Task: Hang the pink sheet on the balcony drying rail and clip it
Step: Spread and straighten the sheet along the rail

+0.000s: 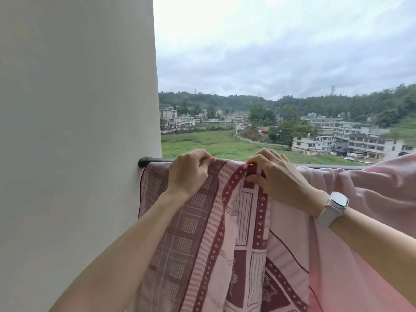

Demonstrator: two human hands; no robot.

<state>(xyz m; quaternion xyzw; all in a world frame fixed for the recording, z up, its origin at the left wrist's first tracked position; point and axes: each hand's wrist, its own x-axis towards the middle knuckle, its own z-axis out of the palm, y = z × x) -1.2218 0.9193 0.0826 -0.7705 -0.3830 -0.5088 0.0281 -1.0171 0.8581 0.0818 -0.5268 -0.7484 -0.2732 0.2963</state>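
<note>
Over the dark balcony rail (326, 165), which runs rightward from a pale wall (78, 131), hangs the pink sheet (225, 233), its patterned face with maroon bands and dotted stripes falling toward the camera. The left hand (188, 172) sits at the top of the fabric near the rail's wall end, its fingers (202, 157) curled and pinching the sheet's upper edge. The right hand (274, 174), just beside it, has its fingers (256, 164) bent down and gripping a bunched fold of the sheet at the rail; whether a clip is held there I cannot tell. A white smartwatch (335, 206) is on the right wrist. To the right, plain pink cloth (371, 188) drapes over the rail. Beyond lie green fields, buildings, wooded hills and a cloudy sky.
</note>
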